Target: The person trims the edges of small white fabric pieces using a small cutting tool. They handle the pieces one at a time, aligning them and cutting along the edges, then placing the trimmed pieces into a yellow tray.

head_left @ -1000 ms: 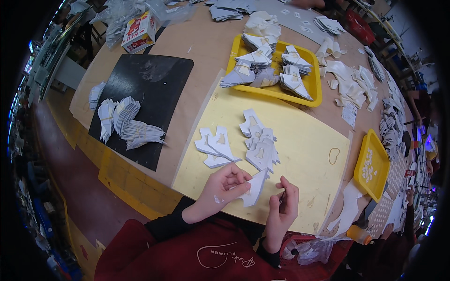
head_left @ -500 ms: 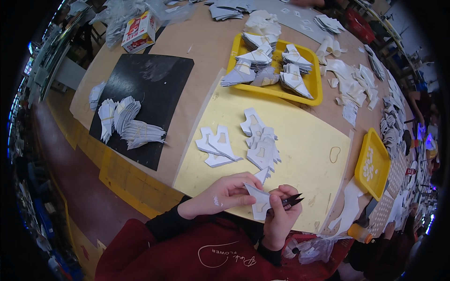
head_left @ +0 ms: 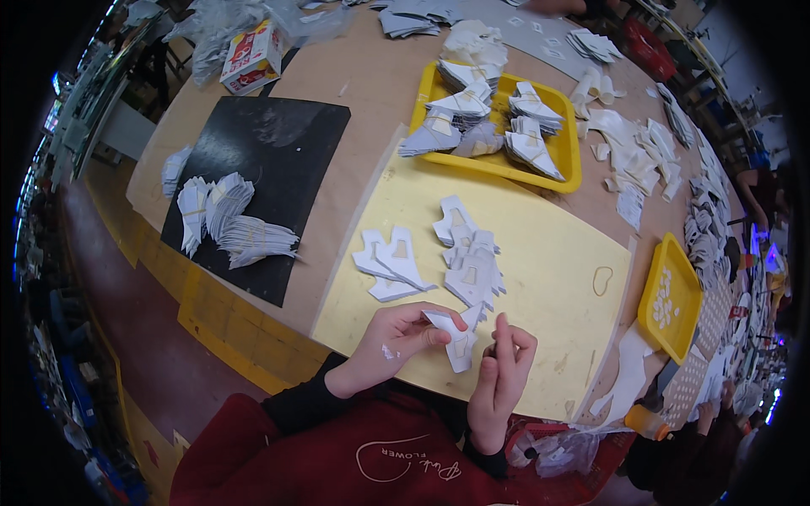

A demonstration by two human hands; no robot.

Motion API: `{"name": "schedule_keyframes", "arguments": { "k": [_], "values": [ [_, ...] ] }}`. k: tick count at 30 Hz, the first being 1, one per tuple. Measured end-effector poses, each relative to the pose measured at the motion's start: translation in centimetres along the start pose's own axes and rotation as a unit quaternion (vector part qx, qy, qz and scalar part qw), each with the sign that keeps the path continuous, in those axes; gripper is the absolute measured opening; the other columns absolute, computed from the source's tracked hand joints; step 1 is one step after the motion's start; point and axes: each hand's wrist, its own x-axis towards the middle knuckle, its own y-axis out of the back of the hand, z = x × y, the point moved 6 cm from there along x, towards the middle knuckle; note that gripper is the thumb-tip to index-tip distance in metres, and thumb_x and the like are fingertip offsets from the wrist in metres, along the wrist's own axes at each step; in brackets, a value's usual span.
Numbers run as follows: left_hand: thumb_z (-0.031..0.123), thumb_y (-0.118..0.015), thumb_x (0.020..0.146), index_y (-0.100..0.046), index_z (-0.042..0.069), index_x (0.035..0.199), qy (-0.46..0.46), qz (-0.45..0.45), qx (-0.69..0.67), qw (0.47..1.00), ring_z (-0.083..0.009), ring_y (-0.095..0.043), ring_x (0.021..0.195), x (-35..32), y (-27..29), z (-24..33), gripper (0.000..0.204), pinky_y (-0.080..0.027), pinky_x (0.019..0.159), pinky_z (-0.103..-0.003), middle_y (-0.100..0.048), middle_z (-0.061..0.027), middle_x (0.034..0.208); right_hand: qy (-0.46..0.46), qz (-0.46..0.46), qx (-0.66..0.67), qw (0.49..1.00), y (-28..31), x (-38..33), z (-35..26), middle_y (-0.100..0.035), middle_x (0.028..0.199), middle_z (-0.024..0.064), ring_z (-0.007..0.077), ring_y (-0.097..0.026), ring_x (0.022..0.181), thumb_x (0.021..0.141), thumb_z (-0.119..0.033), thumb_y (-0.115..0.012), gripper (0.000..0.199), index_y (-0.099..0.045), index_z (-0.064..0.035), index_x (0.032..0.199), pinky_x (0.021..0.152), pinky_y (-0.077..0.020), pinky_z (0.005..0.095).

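Above the yellow mat [head_left: 540, 253], left hand [head_left: 392, 341] pinches a white cutout [head_left: 451, 337]; right hand [head_left: 502, 375] curled.

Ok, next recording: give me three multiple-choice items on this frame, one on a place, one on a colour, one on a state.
1. Where does the large yellow tray of stacked white pieces sit?
A. On the black mat
B. At the far edge of the yellow mat
C. On the floor

2. What colour is the mat under the loose white pieces?
A. Yellow
B. Green
C. Blue

3. How is the white cut piece nearest the person held?
A. It lies flat, untouched
B. The left hand pinches it above the mat
C. It rests inside the small tray

Answers:
1 B, the tray borders the yellow mat's far side.
2 A, the mat is pale yellow.
3 B, the left hand grips it, with the right hand close beside.
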Motion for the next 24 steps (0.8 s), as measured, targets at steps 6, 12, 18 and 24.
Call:
{"name": "schedule_keyframes", "arguments": {
  "k": [6,12,18,24],
  "values": [
    [-0.001,-0.06,0.091,-0.066,-0.005,0.108,-0.018,-0.012,0.055,0.998,-0.0166,-0.065,0.101,-0.3,-0.2,0.5,0.018,-0.051,0.091,-0.03,-0.069,-0.011,0.106,-0.002,0.031,0.065,0.997,-0.1,0.4,-1.3,-0.053,0.106,0.0127,0.0153,-0.054,0.076,0.082,0.005,-0.067,0.031,-0.061,-0.0011,0.112,0.06,-0.0472,0.0242],
    [-0.003,-0.06,0.091,-0.066,-0.006,0.108,-0.029,-0.006,0.066,0.997,-0.0168,-0.065,0.1,-0.6,-0.2,0.9,0.019,-0.052,0.089,-0.029,-0.07,-0.0115,0.105,-0.005,0.021,0.054,0.998,-0.2,0.2,-1.3,-0.054,0.107,0.0126,0.0145,-0.056,0.077,0.081,0.005,-0.069,0.026,-0.064,-0.0016,0.105,0.059,-0.0476,0.0239],
    [-0.004,-0.06,0.09,-0.067,-0.005,0.107,-0.038,0.0,0.072,0.997,-0.0165,-0.066,0.098,-0.7,-0.4,1.2,0.018,-0.052,0.088,-0.029,-0.071,-0.0117,0.104,0.002,0.014,0.039,0.999,-0.1,0.2,-1.5,-0.055,0.107,0.013,0.0154,-0.057,0.076,0.08,0.006,-0.069,0.026,-0.065,-0.0013,0.105,0.062,-0.0496,0.0253],
    [-0.003,-0.062,0.089,-0.067,-0.005,0.107,-0.042,0.008,0.075,0.996,-0.0164,-0.066,0.097,-0.9,-0.4,1.2,0.018,-0.053,0.087,-0.029,-0.071,-0.0115,0.104,-0.001,0.024,0.045,0.999,-0.2,-0.1,-1.3,-0.057,0.107,0.0143,0.0168,-0.059,0.075,0.079,0.007,-0.07,0.025,-0.067,-0.0005,0.103,0.064,-0.0498,0.0257]
  ]
}}
